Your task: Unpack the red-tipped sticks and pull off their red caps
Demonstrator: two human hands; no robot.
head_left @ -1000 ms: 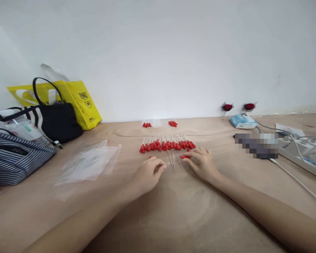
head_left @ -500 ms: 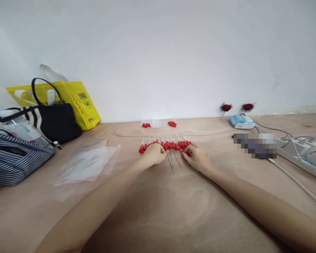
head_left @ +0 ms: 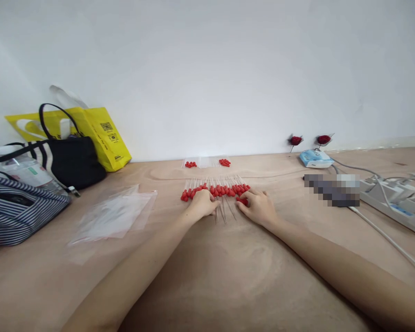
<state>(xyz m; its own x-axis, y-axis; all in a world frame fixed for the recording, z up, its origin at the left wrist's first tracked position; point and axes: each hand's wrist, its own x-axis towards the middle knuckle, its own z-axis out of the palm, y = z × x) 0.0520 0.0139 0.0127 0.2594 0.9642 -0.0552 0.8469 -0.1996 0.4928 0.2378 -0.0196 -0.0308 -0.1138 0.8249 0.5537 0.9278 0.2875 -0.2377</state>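
A row of several clear glass droppers with red rubber bulbs (head_left: 224, 189) lies across the middle of the wooden table (head_left: 228, 276). My left hand (head_left: 202, 204) rests at the row's near edge, fingers curled and pinched on a thin glass tube (head_left: 217, 213). My right hand (head_left: 258, 207) sits just right of it, fingers closed on a loose red bulb (head_left: 242, 201). A few bare glass tubes (head_left: 227, 210) lie between the two hands, pointing toward me.
Two small piles of red bulbs (head_left: 191, 164) lie by the wall. Clear plastic bags (head_left: 112, 215) lie to the left, with a black handbag (head_left: 72, 159), a yellow bag (head_left: 103, 136) and a striped bag (head_left: 17, 210). A power strip (head_left: 397, 200) with cables sits at the right.
Both hands have moved forward from the bare table up to the near edge of the dropper row. The left hand now pinches a glass tube; the right still holds its red bulb.
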